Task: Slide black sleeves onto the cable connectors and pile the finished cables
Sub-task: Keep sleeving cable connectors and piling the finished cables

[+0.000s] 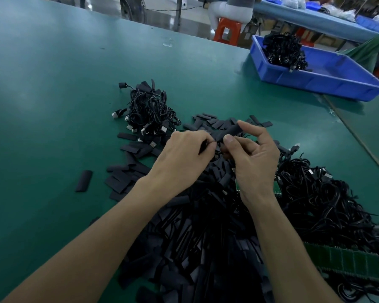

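At the middle of the green table point(53, 88), just above a heap of parts, a flat black sleeve point(229, 132) is held tilted, its upper end pointing toward two o'clock. The right hand point(255, 159) grips it, with the thumb under its lower end, the forefinger curled over its upper end and the other fingers loosely bent. The left hand point(184, 155) meets the sleeve's lower mouth from nine o'clock. Its fingers are curled and its fingertips pinch a thin black cable point(202, 148). The connector is hidden behind the fingertips, so I cannot tell whether it is inside the sleeve. Beneath both wrists and down to six o'clock spreads a broad heap of loose black sleeves point(184, 241), and one stray sleeve point(84, 180) lies apart at nine o'clock. At eleven o'clock from the hands sits a pile of coiled black cables point(150, 110), with silver USB plugs showing along its near edge. At four o'clock lies a bigger tangle of black cables point(315, 193), and below it a strip of green circuit boards point(346, 259). Far off at one o'clock a blue plastic bin point(328, 80) stands on the table, holding another clump of black cables point(283, 51). Beyond the table's far edge, at twelve o'clock, is an orange plastic stool point(227, 29) with a person seated on it.
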